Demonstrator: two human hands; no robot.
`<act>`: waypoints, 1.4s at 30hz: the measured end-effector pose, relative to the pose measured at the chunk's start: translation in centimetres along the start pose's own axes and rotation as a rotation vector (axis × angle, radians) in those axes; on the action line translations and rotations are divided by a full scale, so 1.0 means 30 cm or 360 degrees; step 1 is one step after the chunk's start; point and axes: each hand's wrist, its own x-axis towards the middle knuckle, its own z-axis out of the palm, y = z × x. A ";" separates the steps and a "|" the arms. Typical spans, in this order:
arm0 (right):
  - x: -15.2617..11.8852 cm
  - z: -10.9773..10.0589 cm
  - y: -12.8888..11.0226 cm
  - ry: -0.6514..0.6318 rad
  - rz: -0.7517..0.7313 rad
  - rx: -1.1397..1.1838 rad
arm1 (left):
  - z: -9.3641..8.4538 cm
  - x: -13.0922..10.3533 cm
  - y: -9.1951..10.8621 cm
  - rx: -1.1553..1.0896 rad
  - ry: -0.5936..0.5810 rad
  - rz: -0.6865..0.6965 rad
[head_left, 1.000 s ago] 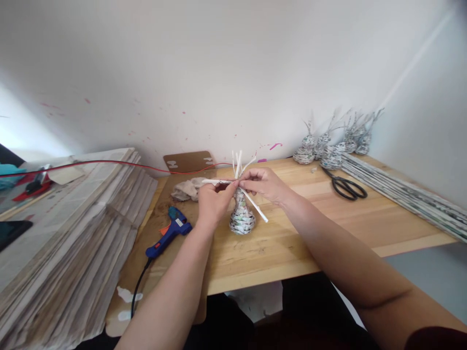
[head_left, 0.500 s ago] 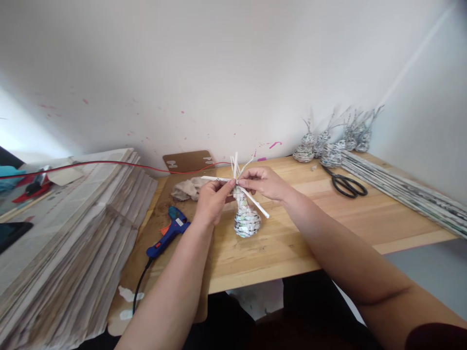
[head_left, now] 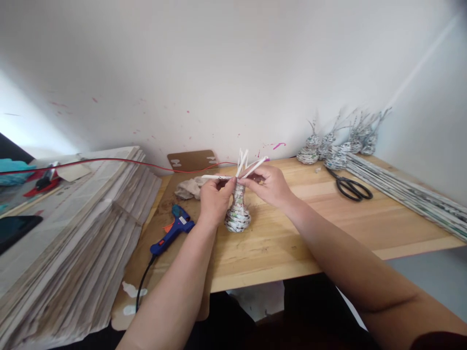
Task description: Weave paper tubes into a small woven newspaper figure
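Near the middle of the wooden table point(head_left: 262, 253), a small woven paper piece point(head_left: 238, 218) with a rounded base and narrow neck stands nearly upright. White paper strips point(head_left: 243, 164) fan out from its top. My left hand point(head_left: 218, 197) pinches the neck's top from the left, where one strip points out leftward past the fingers. From the right, my right hand point(head_left: 268, 183) is closed on the strips at the same spot, its fingertips meeting my left thumb. One strip slants up and right over my right fingers.
A blue glue gun point(head_left: 172, 233) lies on a brown board left of my hands, near a crumpled cloth point(head_left: 189, 188). Stacked newspapers point(head_left: 102, 243) fill the left. Black scissors point(head_left: 352, 188), long paper rods point(head_left: 404, 194) and several woven pieces point(head_left: 308, 151) lie at right.
The strip that slanted down to the right now points up and right. The woven piece's base has swung left, and the whole view has shifted slightly.
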 end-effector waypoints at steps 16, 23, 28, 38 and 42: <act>0.015 -0.027 -0.002 -0.0159 0.0400 0.0501 | 0.006 -0.013 0.024 0.0067 -0.0003 0.0061; 0.005 -0.039 -0.040 -0.0188 0.0429 0.0022 | 0.007 -0.013 0.020 0.0118 0.0002 0.0113; 0.003 -0.013 -0.067 -0.0337 0.0838 0.0386 | 0.004 -0.012 0.010 0.0047 -0.0037 0.0099; 0.000 0.022 -0.070 -0.0171 0.0909 0.0632 | 0.017 -0.017 0.003 -0.0371 -0.0051 -0.0154; -0.001 0.019 -0.056 -0.0176 0.0868 0.0691 | 0.022 -0.021 0.001 -0.0425 -0.0034 -0.0132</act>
